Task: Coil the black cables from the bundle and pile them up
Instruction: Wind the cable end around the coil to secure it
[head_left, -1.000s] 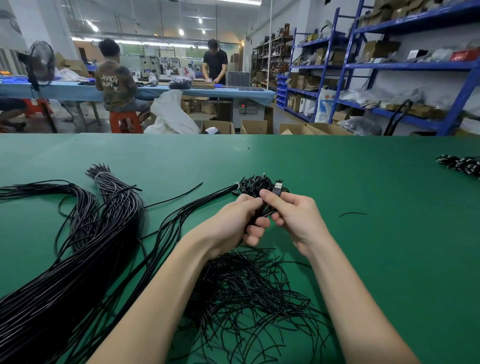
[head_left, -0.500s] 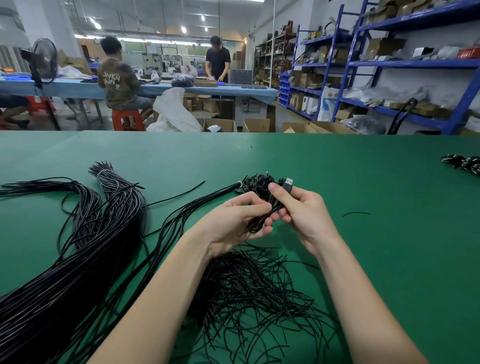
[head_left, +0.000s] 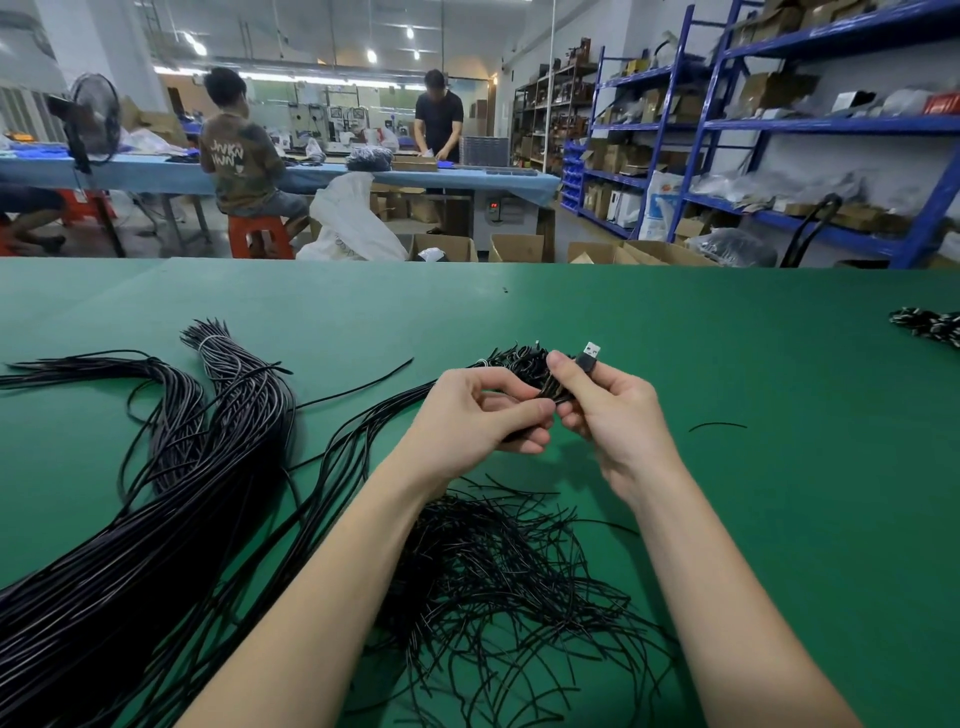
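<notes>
2 bare hands met above the green table (head_left: 727, 338). The right hand (head_left: 608, 410) pinched 1 USB plug (head_left: 589, 356) between thumb and forefinger, its metal tip pointing up and away. The left hand (head_left: 478, 415) had its fingers curled round the black cords just below that plug, beside a tied cluster of cable ends (head_left: 514, 361). From that cluster a strand of cables ran left and down to the large black cable bundle (head_left: 130, 545) lying along the table's left side, where 2 bound ends fanned out toward the far edge. 1 loose heap of thin black ties (head_left: 498, 587) lay between the forearms. 1 short black strand (head_left: 717, 426) lay alone to the right of the hands, and 1 small pile of coiled cables (head_left: 930, 327) sat at the table's far right edge. In the background 2 people (head_left: 244, 156) worked at 1 blue table (head_left: 156, 174).
</notes>
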